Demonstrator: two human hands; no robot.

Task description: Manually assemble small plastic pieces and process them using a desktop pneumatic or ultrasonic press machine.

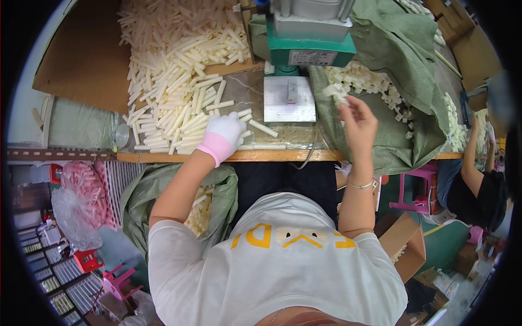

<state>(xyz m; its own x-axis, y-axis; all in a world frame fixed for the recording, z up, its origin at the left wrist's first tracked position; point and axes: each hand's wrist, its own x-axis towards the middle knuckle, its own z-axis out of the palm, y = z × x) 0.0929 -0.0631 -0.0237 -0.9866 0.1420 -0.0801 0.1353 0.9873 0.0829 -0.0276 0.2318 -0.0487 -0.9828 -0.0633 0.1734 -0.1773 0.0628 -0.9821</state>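
My left hand [223,136], in a white glove with a pink cuff, rests at the near right edge of a heap of cream ribbed plastic tubes [185,87]. Its fingers curl down among the tubes, and what they hold, if anything, is hidden. My bare right hand [359,117] is raised at the near left part of a green woven sack [391,136]. Thumb and fingers pinch a small white plastic piece [336,91]. Behind it, similar white pieces [364,79] lie heaped on the sack. Between my hands stands a green and grey press [310,46] above a metal plate [280,108] bearing a small block [292,91].
A cable [312,149] hangs over the wooden table edge [261,156]. Cardboard [81,60] walls the tube heap on the left. Below the table, a second green sack [141,201] holds cream pieces. Another person [473,185] works at the far right, beside a pink stool [413,190].
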